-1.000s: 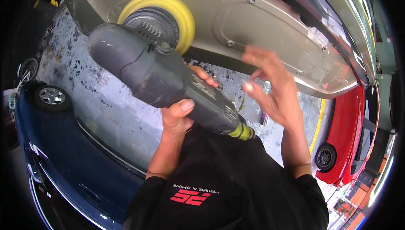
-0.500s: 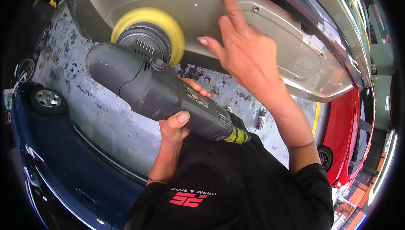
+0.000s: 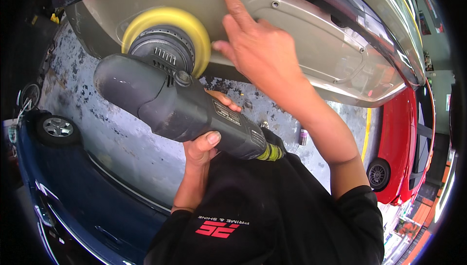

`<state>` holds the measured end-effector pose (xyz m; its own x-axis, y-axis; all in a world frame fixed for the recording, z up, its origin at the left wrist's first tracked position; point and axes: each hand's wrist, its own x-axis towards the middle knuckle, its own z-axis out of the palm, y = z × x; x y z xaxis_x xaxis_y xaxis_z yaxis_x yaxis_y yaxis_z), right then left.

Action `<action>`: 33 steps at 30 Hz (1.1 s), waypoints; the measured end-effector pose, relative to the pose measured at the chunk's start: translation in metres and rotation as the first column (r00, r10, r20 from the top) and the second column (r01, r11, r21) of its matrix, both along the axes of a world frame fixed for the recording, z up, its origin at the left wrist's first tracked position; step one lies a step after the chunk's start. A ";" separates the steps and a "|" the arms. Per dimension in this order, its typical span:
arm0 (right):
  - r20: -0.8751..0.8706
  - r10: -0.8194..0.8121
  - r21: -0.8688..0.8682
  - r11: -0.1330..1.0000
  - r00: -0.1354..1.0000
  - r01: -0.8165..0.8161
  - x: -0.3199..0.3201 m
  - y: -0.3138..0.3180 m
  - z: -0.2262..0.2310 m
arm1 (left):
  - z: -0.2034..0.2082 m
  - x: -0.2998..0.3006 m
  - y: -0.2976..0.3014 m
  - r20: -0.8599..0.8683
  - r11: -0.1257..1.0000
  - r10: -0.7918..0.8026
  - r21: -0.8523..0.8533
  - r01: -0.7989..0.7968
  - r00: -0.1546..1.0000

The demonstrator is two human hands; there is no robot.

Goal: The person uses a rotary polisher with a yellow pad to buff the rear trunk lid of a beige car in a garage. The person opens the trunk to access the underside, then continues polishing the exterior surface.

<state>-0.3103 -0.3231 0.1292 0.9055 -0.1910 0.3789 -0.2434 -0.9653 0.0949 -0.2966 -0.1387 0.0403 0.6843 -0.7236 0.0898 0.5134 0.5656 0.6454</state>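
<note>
My left hand [image 3: 204, 147] is wrapped round the body of a black power polisher [image 3: 180, 109], thumb on top and fingertips showing on the far side. At the polisher's head, a round yellow foam pad [image 3: 200, 31], blurred at its rim, is against or very near a beige car panel [image 3: 253, 41]; exact contact is hidden. To its right, my right hand [image 3: 265, 51] is empty. Its index finger stretches out to the panel's upper part, and the thumb is held apart. Yellow-green tape wraps the polisher's tail end, close to my black shirt.
A dark blue car [image 3: 97, 182] stands at the left and a red car [image 3: 394, 143] at the right. On the worn grey floor [image 3: 78, 80] a small dark bottle [image 3: 303, 137] stands beyond my right forearm. A bicycle [image 3: 30, 95] is at the far left.
My right hand has moved left along the panel, its fingertip now nearer the pad. The polisher has shifted slightly left in view, still in my left hand.
</note>
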 end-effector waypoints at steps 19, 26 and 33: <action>0.100 -0.315 0.022 0.949 0.944 0.315 -0.038 -0.020 0.007 | 0.008 -0.012 0.024 0.032 0.994 0.085 0.067 -0.087 0.996; 0.087 -0.433 -0.023 0.899 0.897 0.436 -0.080 -0.034 -0.002 | 0.005 -0.010 0.030 0.038 0.992 0.083 0.096 -0.086 0.996; 0.161 -0.311 -0.107 0.938 0.937 0.330 -0.066 -0.040 0.002 | 0.004 -0.010 0.026 0.030 0.997 0.023 0.078 -0.025 0.999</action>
<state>-0.3760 -0.3631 0.1310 0.7404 -0.4026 0.5382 -0.5573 -0.8154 0.1567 -0.3065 -0.1124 0.0443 0.6993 -0.7128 0.0533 0.4807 0.5242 0.7029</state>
